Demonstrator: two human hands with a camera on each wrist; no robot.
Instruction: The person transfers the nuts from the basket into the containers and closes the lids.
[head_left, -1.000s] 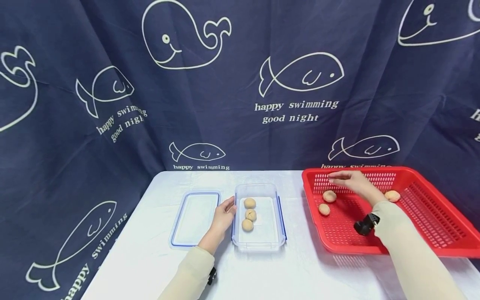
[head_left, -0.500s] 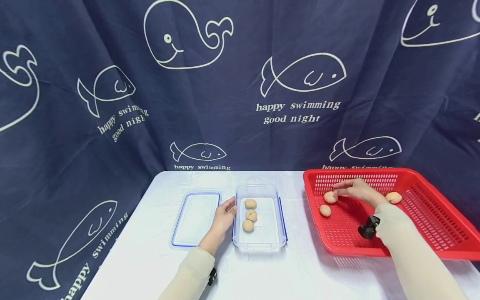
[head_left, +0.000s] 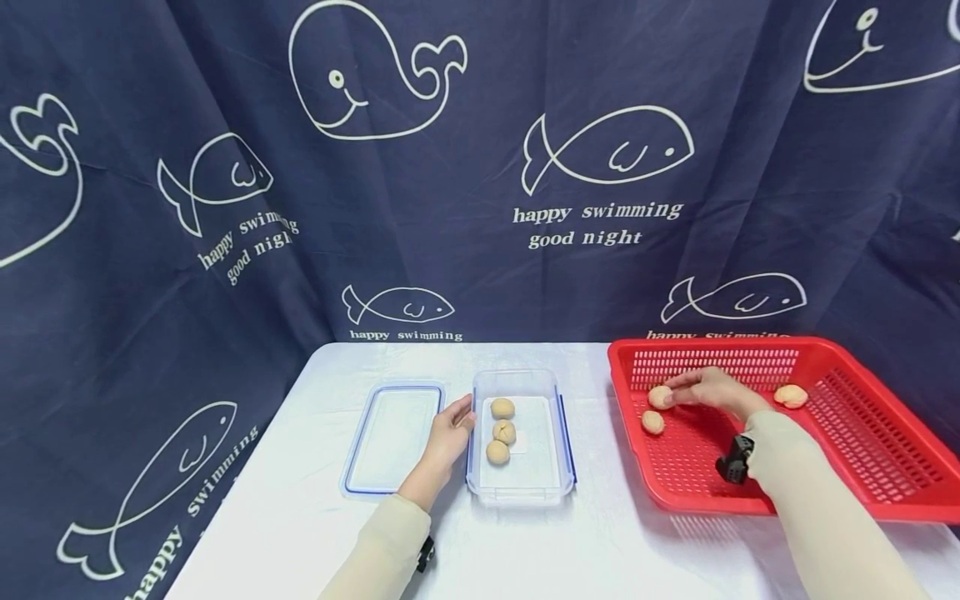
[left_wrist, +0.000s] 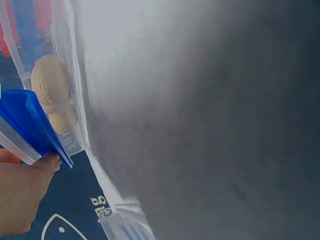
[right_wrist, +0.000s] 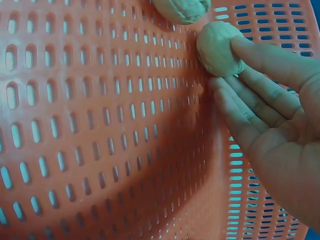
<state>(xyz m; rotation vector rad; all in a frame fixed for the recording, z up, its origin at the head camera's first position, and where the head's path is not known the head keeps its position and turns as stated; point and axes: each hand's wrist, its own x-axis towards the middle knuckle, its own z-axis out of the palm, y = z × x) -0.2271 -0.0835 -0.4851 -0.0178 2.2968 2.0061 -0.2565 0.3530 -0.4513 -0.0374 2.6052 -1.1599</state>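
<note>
At the back left corner of the red basket (head_left: 720,487), my right hand (head_left: 708,390) has its thumb and fingertips around a walnut (right_wrist: 219,49). A second walnut (head_left: 652,422) lies just in front of it, and another walnut (head_left: 791,396) sits to the right of the hand. My left hand (head_left: 450,429) stays at the left side of a clear plastic container (head_left: 536,479). In the left wrist view its thumb and a finger pinch the container's blue side flap (left_wrist: 32,117). Inside, three walnuts (head_left: 504,432) stand in a row along the left half.
Left of the container, a clear lid with a blue seal (head_left: 393,437) lies flat on the white table (head_left: 570,550). A dark blue curtain (head_left: 480,250) with white whale and fish drawings hangs behind the table.
My right hand has come down in the basket and closed its thumb and fingers on the back left walnut. The left hand keeps its place at the container.
</note>
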